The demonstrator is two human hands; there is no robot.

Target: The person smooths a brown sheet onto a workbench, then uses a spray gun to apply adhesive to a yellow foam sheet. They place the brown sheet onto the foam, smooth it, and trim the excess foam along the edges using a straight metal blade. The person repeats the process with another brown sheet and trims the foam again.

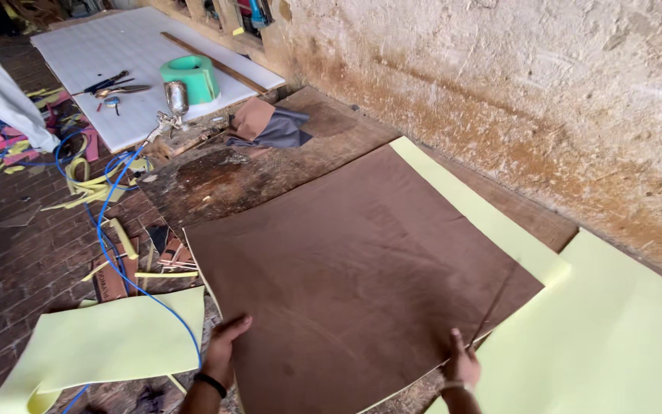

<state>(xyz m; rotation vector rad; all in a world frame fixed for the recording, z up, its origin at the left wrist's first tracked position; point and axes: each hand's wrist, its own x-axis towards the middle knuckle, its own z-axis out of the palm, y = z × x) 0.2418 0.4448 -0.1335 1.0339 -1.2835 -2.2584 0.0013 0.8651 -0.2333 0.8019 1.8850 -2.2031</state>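
Observation:
A large brown sheet (354,268) lies flat on a worn wooden worktop (224,180), over a pale yellow foam sheet (484,215) that sticks out along its right side. My left hand (225,349) grips the brown sheet's near left edge, thumb on top. At the near right edge, my right hand (463,364) pinches the same sheet. A black band sits on my left wrist.
More yellow foam (614,337) lies to the right and another piece (109,345) hangs at the left over a brick floor. A blue hose (105,230) runs to a spray gun (172,107). Behind are a white board (128,46), a green tape roll (191,77) and a rough wall (515,84).

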